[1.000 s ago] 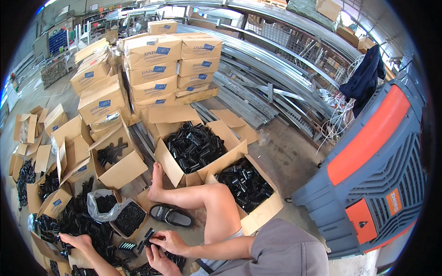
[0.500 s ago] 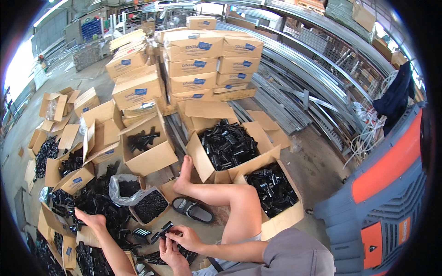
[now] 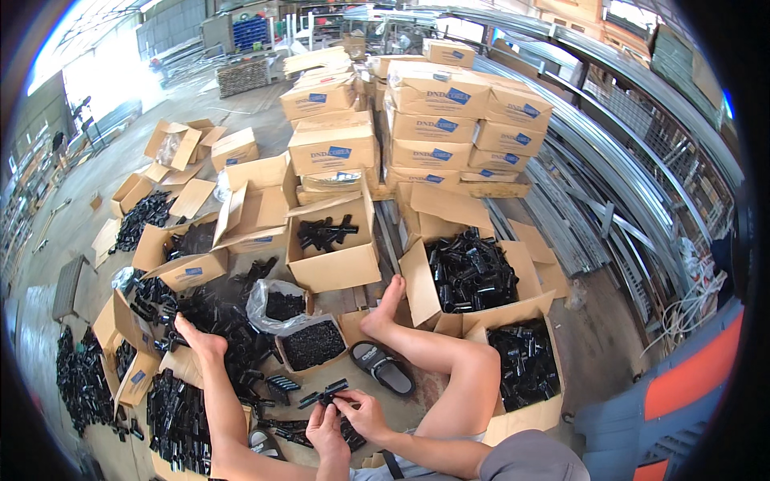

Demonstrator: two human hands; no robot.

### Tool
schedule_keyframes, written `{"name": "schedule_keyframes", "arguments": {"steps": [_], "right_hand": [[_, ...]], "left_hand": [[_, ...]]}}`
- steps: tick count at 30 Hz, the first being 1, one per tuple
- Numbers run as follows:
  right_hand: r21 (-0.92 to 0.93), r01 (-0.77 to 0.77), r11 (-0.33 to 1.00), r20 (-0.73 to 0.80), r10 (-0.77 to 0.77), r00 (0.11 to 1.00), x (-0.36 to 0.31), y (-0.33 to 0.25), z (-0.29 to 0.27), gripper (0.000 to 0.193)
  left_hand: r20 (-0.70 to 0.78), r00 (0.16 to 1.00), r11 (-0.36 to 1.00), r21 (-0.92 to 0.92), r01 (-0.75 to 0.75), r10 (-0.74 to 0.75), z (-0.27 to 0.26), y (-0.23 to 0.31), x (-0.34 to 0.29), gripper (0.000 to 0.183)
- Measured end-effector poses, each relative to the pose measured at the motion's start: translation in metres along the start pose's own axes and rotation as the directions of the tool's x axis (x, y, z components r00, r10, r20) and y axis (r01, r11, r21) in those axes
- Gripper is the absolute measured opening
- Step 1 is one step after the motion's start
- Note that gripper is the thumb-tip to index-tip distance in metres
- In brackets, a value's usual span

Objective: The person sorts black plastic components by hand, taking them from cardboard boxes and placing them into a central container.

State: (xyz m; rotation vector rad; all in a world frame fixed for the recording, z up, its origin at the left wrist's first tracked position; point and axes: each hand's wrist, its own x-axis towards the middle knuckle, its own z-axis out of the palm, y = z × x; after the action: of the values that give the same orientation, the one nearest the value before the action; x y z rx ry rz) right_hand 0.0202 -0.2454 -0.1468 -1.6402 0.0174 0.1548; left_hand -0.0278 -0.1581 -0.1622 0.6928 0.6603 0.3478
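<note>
A black part [image 3: 323, 394] with a long bar and a short piece across it is held up low in the middle, between my bent legs. My left hand [image 3: 327, 434] pinches it from below. The fingers of my right hand [image 3: 366, 414] are closed on its right end. Just past it, a row of black slotted pieces [image 3: 283, 388] lies on the floor. Loose black parts [image 3: 286, 431] spread under and around my hands. Ahead are a box of tiny black pieces [image 3: 313, 345] and a clear plastic bag [image 3: 261, 303] with more inside.
Open cartons of black parts [image 3: 472, 272] stand ahead and right, with others [image 3: 191, 250] at left. Stacked closed cartons [image 3: 434, 128] rise behind. Beside my right leg lies a black sandal [image 3: 382, 369]. Long metal profiles [image 3: 553, 216] and a grey-orange machine [image 3: 682, 377] flank the right.
The view has swung left, so the scene sits farther right. Both hands still hold the black part, which has turned from steeply tilted to nearly level.
</note>
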Motion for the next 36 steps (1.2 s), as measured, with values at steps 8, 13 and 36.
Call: {"name": "schedule_keyframes", "arguments": {"steps": [8, 13, 36], "right_hand": [[-0.106, 0.039, 0.994, 0.027, -0.036, 0.999, 0.006, -0.001, -0.002, 0.025], [-0.056, 0.042, 0.998, 0.013, -0.042, 0.999, 0.002, -0.002, 0.006, 0.021], [0.074, -0.271, 0.960, 0.315, 0.236, 0.919, 0.018, 0.050, 0.053, 0.034]], "left_hand": [[-0.024, 0.999, 0.999, -0.023, 0.025, -0.025, 0.005, 0.007, -0.005, 0.030], [-0.047, 0.998, 0.999, -0.008, 0.047, -0.047, 0.002, 0.010, -0.007, 0.036], [0.071, 0.994, 0.996, 0.041, 0.081, -0.084, -0.091, 0.036, 0.057, 0.044]]}}
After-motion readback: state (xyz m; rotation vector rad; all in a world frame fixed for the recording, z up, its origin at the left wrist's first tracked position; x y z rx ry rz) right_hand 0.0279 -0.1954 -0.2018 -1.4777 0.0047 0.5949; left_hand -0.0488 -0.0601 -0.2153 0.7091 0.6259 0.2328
